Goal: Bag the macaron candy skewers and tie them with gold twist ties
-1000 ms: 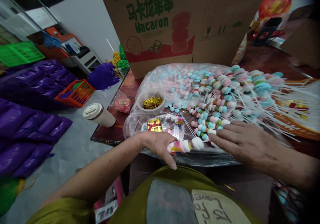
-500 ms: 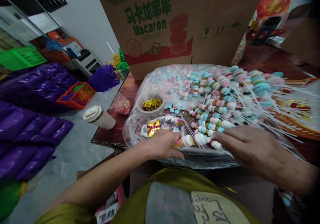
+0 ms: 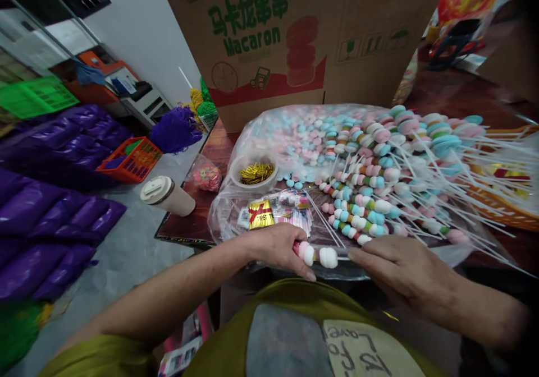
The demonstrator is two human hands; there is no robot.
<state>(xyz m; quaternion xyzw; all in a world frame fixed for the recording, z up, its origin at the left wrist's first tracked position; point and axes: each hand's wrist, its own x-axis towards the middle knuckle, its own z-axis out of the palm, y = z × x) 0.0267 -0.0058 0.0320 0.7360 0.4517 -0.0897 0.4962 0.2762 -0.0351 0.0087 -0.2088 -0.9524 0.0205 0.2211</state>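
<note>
Close to the table's front edge, a marshmallow skewer [image 3: 328, 257] lies level between my two hands. My left hand [image 3: 280, 248] is closed around its left end, where pink and white pieces show past the thumb. My right hand [image 3: 400, 265] pinches the white stick end, its fingertips partly hiding the stick. Just beyond my hands, finished-looking candy skewers [image 3: 366, 208] lie in a pile, sticks pointing right. Printed labels [image 3: 298, 203] and a gold packet of twist ties [image 3: 260, 214] rest beyond my left hand.
A clear plastic bowl [image 3: 254, 174] holds gold ties. Loose candies spread on plastic sheeting [image 3: 252, 124] behind it. A lidded cup [image 3: 168, 196] stands at the left table edge. The large Macaron carton [image 3: 261, 85] blocks the back; an orange basket [image 3: 505, 211] sits right.
The held skewer has come nearer my body, away from the pile. My right hand has moved slightly left and down and now pinches the stick end.
</note>
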